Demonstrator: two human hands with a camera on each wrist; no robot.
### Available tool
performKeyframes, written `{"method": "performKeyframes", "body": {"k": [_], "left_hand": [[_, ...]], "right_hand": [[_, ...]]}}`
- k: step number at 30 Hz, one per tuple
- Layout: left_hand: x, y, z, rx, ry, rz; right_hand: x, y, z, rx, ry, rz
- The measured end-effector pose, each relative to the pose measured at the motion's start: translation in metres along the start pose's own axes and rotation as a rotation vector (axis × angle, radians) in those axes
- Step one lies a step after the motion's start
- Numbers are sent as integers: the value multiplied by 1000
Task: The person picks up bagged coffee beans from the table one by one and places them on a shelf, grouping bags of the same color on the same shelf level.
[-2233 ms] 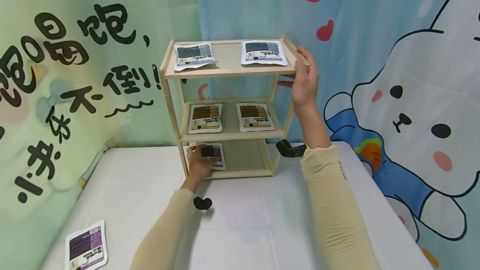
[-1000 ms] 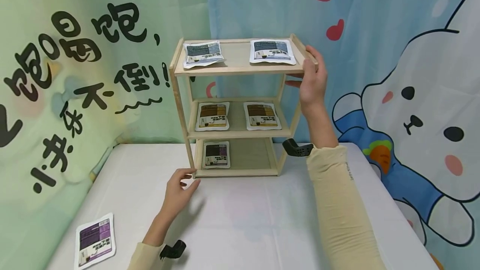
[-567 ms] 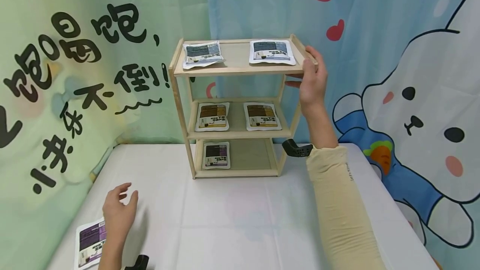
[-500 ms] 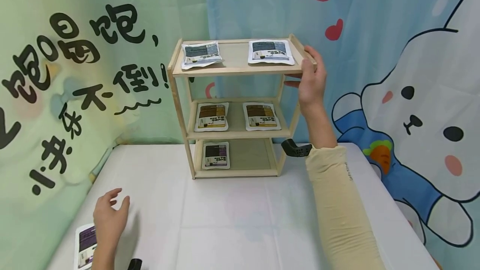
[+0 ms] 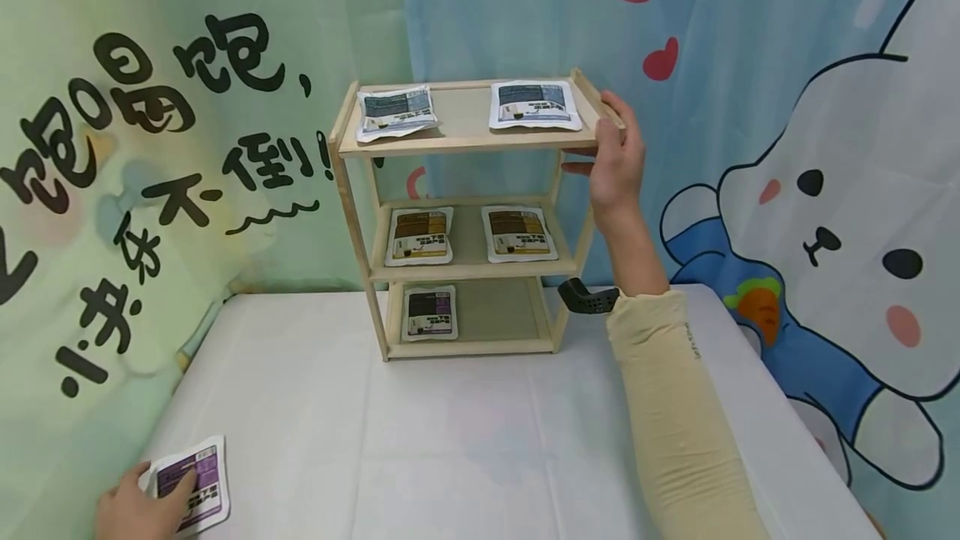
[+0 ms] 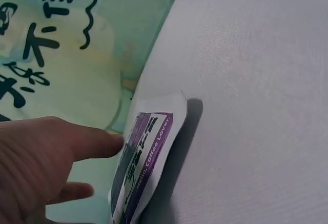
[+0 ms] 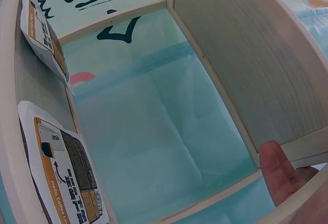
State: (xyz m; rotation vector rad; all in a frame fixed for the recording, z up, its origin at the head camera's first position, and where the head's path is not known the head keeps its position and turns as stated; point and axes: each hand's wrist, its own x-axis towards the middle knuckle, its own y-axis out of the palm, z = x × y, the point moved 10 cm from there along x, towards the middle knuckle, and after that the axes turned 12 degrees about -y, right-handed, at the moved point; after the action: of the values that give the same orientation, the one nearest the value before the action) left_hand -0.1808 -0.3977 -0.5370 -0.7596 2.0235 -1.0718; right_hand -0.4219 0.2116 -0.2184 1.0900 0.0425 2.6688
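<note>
My left hand [image 5: 146, 511] pinches a white coffee packet [image 5: 213, 482] with a purple label at the table's lower left, its thumb over the label. In the left wrist view the packet [image 6: 148, 167] looks tilted, with a dark shadow along its right side. My right hand [image 5: 618, 157] grips the upper right side of a three-tier wooden shelf [image 5: 465, 142]. In the right wrist view, fingertips [image 7: 277, 167] show at the shelf's frame. On the bottom tier, at the left, lies another purple-labelled packet [image 5: 430, 313].
Two blue-labelled packets lie on the top tier, the left one [image 5: 396, 112] and the right one [image 5: 534, 104]. The middle tier bears two brown-labelled packets, left [image 5: 420, 237] and right [image 5: 520, 233]. A white-covered table [image 5: 450, 440] stands before printed curtains [image 5: 480, 23].
My left hand has let go of the packet on the bottom tier, moved down and left across the table, and taken hold of the other purple-labelled packet. My right hand stays on the shelf.
</note>
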Motion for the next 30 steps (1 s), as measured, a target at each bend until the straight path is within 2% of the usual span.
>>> {"method": "performKeyframes", "body": {"k": [7,16,19,24,30], "left_hand": [[-2,6,-6,74,62,-14],[-6,15,-15,-58,62,13],[-7,17,-20,-109,96,3],[-10,25,-38,-199,196,17],[-18,46,-67,-265,270,89]], "right_hand": [[0,1,0,1,-3,6],[0,2,1,8,-11,8],[0,2,0,-2,-9,12],[-1,1,-1,-16,-8,10],[-1,-1,0,-36,-2,4]]}}
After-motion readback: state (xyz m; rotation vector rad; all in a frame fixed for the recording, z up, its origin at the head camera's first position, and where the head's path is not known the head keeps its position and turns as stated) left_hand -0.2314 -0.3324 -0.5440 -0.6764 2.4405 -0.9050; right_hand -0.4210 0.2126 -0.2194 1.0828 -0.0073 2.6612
